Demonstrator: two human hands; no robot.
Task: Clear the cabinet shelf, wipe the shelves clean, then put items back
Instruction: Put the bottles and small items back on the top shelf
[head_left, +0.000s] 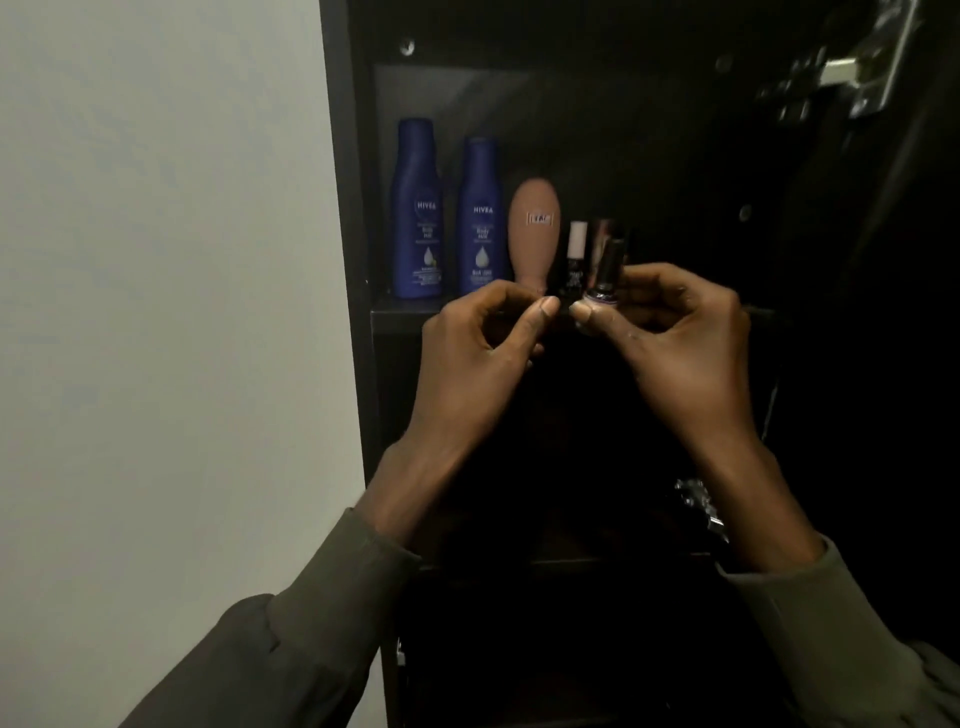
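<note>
Presently a small dark lipstick-like tube (605, 270), judged light, rigid and slick, is being pinched at its base by the curled right hand (680, 332) just before the cabinet shelf (405, 306), while the left hand (483, 338), fingers curled, is holding nothing visible.

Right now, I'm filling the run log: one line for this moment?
phase: restocking | right hand: grip on small dark glass bottle at black shelf edge | left hand: curled, empty | two blue lotion bottles shelved
</note>
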